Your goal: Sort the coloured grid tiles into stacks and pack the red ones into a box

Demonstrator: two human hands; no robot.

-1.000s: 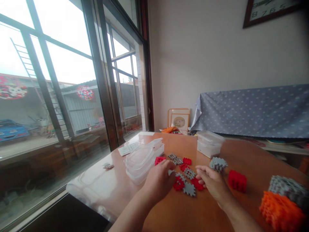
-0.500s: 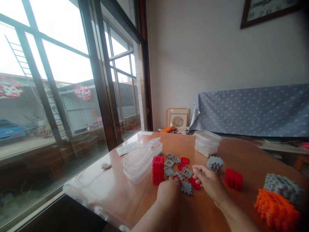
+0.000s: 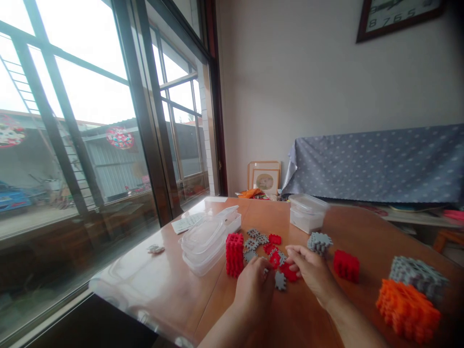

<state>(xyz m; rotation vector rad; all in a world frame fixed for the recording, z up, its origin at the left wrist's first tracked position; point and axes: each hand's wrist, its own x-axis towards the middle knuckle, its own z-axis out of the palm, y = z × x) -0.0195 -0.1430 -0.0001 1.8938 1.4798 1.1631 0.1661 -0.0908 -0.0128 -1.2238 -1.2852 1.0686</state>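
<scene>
My left hand [image 3: 255, 278] is raised a little above the table, its fingers closed on a red toothed tile [image 3: 276, 259] that overlaps a grey tile behind it. To its right, my right hand [image 3: 310, 266] has loosely bent fingers with a gap between them, and nothing shows in it. Between and beyond the hands lie loose red and grey interlocking tiles, among them a flat grey tile [image 3: 280, 281] and a red tile [image 3: 275, 239]. A tall stack of red window tiles [image 3: 235, 255] stands just left of my left hand.
Clear plastic boxes [image 3: 205, 244] sit on the left, and another lidded box [image 3: 308, 213] stands at the back. Along the right are a grey stack [image 3: 319, 242], a red stack [image 3: 346, 265], a larger grey stack [image 3: 418, 276] and an orange stack [image 3: 408, 309].
My left hand has lifted slightly from the loose tiles, and a red tile now shows at its fingertips. The right hand stays nearly in place. The view has shifted a little.
</scene>
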